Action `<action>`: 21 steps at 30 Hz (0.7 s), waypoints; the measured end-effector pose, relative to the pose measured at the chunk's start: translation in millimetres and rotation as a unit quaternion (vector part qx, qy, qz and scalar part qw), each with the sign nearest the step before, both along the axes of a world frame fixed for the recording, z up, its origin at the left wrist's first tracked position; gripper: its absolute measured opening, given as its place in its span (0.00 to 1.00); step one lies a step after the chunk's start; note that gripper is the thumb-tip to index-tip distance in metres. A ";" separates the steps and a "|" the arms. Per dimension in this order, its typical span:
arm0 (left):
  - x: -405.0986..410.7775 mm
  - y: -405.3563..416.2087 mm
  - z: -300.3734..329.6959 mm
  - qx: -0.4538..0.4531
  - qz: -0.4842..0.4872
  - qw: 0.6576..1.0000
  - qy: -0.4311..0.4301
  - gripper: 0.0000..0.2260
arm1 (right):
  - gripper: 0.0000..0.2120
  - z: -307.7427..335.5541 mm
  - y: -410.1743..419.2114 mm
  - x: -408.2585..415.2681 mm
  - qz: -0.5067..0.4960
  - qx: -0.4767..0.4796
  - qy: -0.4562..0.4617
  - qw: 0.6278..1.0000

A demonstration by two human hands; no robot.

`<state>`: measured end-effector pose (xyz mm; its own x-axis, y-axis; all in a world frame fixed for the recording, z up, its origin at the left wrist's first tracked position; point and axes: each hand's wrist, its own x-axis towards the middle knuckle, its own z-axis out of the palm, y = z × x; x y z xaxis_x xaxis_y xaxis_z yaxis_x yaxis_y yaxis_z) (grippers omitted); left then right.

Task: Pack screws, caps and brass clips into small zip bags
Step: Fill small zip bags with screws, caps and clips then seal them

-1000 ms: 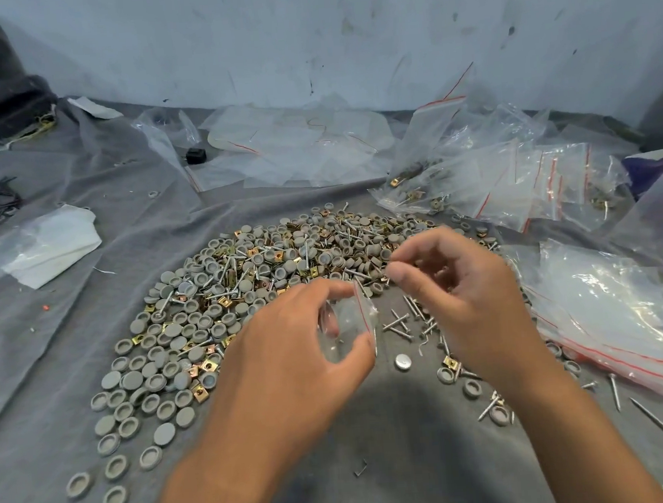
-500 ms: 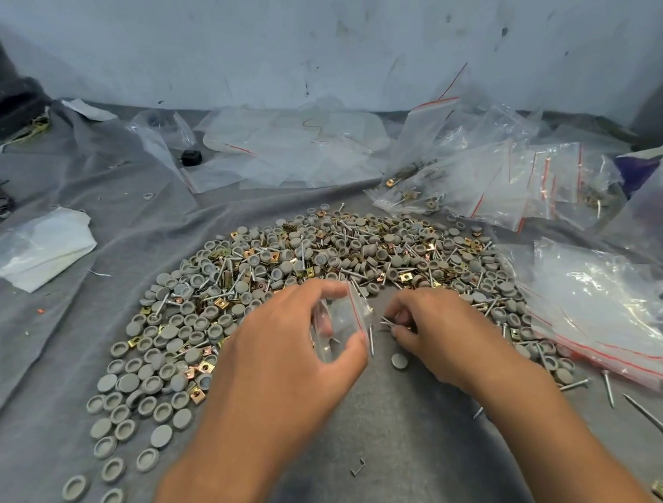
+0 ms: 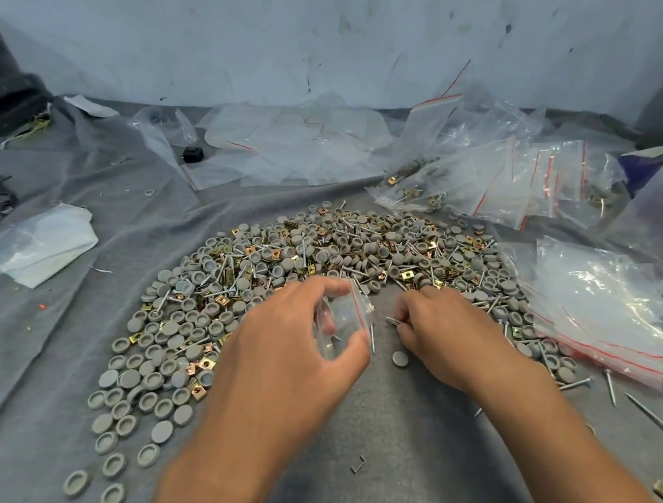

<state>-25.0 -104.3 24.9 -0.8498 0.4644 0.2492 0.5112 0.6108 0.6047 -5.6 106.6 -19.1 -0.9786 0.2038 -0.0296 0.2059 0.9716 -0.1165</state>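
Your left hand (image 3: 290, 357) grips the small zip bag (image 3: 341, 322) above the near-centre of the bench (image 3: 398, 464), mouth facing right. Your right hand (image 3: 443, 333), just beside it, pinches what looks like a screw (image 3: 391, 320). A loose screw (image 3: 372, 337) lies between them, long axis running away from you.

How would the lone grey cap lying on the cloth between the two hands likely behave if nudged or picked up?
The cap is a small flat disc lying flat on grey cloth, so it would probably slide, not roll. It looks light, likely plastic, and its low profile may make pinching fiddly.
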 end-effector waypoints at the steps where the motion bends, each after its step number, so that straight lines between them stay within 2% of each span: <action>1: 0.2 0.2 0.0 -0.001 0.000 1.000 0.000 0.20 | 0.09 -0.5 -2.1 0.9 0.002 0.015 0.001 1.000; 7: 0.7 0.4 0.2 0.003 0.002 1.000 -0.003 0.21 | 0.12 -2.9 -9.6 4.3 0.033 0.110 -0.011 0.993; 13: 0.8 0.2 -0.5 0.004 0.003 1.000 0.000 0.21 | 0.06 -4.6 -10.8 3.4 0.015 0.038 0.011 0.999; 15: 0.9 0.7 -0.7 0.002 0.002 1.000 0.001 0.20 | 0.04 -2.2 -9.4 0.9 -0.016 -0.052 0.049 0.997; 17: 0.7 1.3 -0.7 -0.001 0.002 1.000 0.005 0.20 | 0.03 5.7 -7.0 -2.2 -0.035 -0.213 0.106 0.971; 19: 0.7 1.6 -0.5 -0.006 0.004 1.000 0.013 0.18 | 0.05 20.7 -8.5 -1.3 0.012 -0.376 0.171 0.911; 21: 0.6 1.6 -0.4 -0.010 0.006 1.000 0.019 0.18 | 0.10 39.6 -15.9 6.1 0.102 -0.503 0.185 0.838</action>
